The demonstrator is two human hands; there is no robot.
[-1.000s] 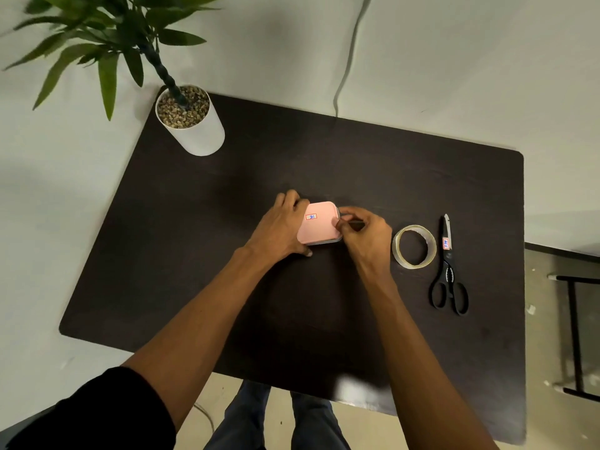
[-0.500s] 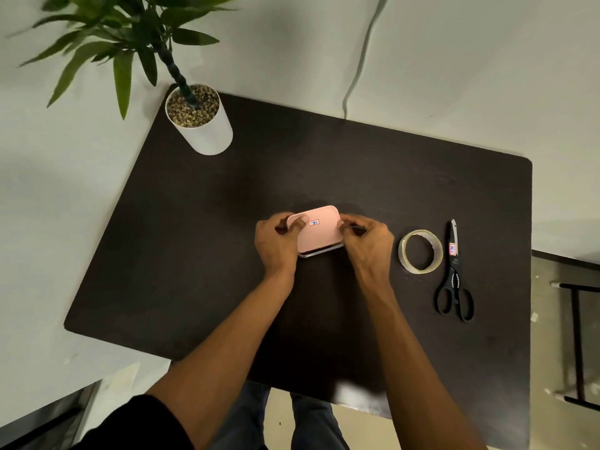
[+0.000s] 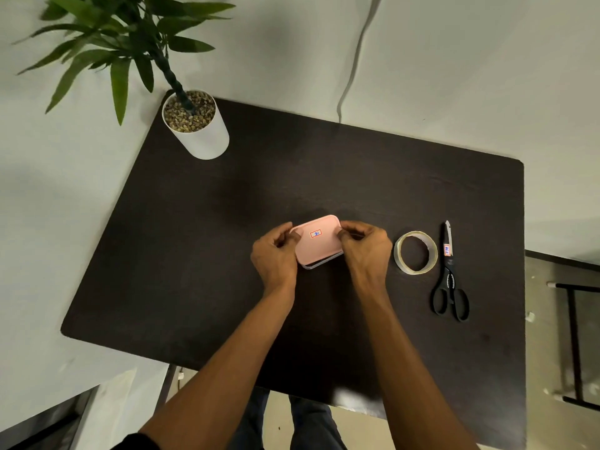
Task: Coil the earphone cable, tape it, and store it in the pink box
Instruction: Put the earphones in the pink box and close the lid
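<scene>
The pink box [image 3: 319, 241] sits in the middle of the dark table [image 3: 201, 241], its pink lid on top with a small orange-edged sticker and a clear base showing along the near edge. My left hand [image 3: 276, 254] grips the box's left end and my right hand [image 3: 365, 250] grips its right end, fingertips on the lid's edges. The earphone cable is not visible; whether it is inside the box I cannot tell. A roll of clear tape [image 3: 415, 252] lies flat just right of my right hand.
Black scissors [image 3: 449, 277] lie right of the tape roll, blades pointing away from me. A potted plant in a white pot [image 3: 198, 129] stands at the table's far left corner. A thin cord [image 3: 354, 60] runs down the wall behind the table.
My left hand has shifted from resting over the box's left side to pinching its left end. Both hands now hold the box by its ends; the lid looks slightly tilted.
</scene>
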